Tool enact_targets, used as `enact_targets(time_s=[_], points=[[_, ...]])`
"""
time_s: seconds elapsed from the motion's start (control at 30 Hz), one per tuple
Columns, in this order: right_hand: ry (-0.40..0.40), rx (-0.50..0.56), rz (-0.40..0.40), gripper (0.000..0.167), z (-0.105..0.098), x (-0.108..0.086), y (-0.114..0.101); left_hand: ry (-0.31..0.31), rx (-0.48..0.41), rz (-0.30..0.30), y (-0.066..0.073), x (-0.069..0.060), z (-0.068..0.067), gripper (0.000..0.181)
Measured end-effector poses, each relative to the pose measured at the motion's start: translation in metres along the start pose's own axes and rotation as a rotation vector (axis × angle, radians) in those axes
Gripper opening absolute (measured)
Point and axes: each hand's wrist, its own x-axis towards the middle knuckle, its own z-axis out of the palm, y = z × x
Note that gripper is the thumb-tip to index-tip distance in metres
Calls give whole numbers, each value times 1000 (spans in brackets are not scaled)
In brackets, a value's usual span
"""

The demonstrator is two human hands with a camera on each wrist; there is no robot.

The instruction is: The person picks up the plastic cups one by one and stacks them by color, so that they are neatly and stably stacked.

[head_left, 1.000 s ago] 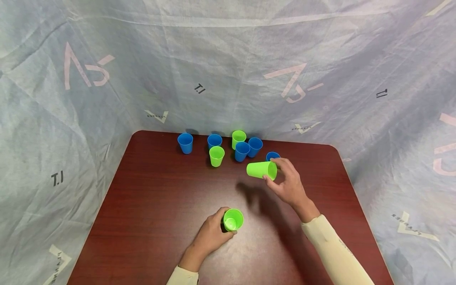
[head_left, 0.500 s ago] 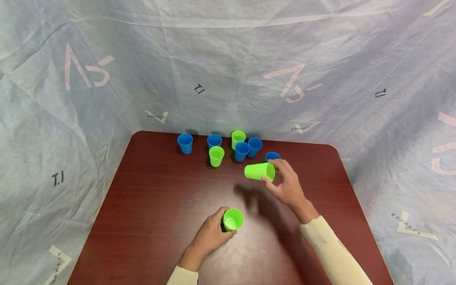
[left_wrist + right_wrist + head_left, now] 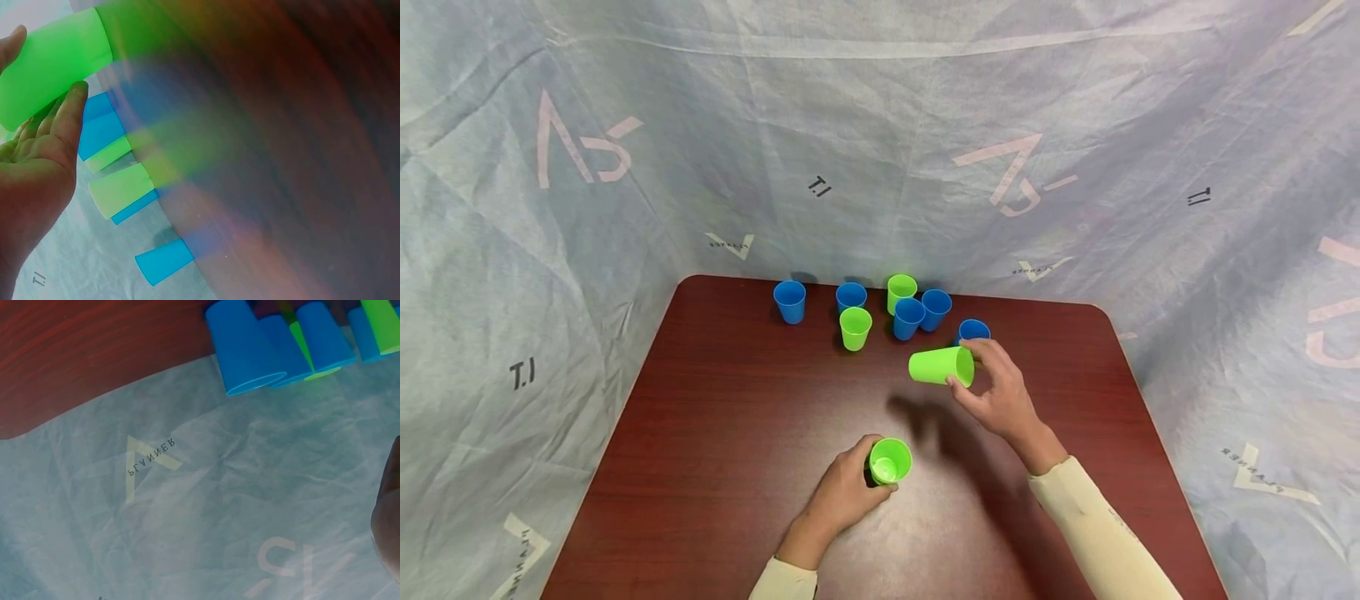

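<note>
A tipped green cup [image 3: 936, 367] edges closer to the left hand [image 3: 848, 490] since the earlier frame, pinched at its rim by the right hand [image 3: 1000, 396] above the worktop [image 3: 722, 417]. The left hand grips an upright green cup [image 3: 892, 460]. Good handling likely means steadying the latter, squeezing lightly and aligning the 2 before contact.

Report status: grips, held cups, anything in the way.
Left grip holds upright green cup. Right grip holds sideways green cup aloft. Nothing seen between those cups.
</note>
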Motion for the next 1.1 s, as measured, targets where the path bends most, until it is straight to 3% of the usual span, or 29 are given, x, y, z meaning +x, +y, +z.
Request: enact_targets(time_s=[0.77,1.1], points=[[-9,18,-30,63,10,-6,-7,-16,-13,-12,-2,-1,1,69],[-13,53,-78,62,14,-7,-9,-4,-16,-1,-2,-1,1,69]])
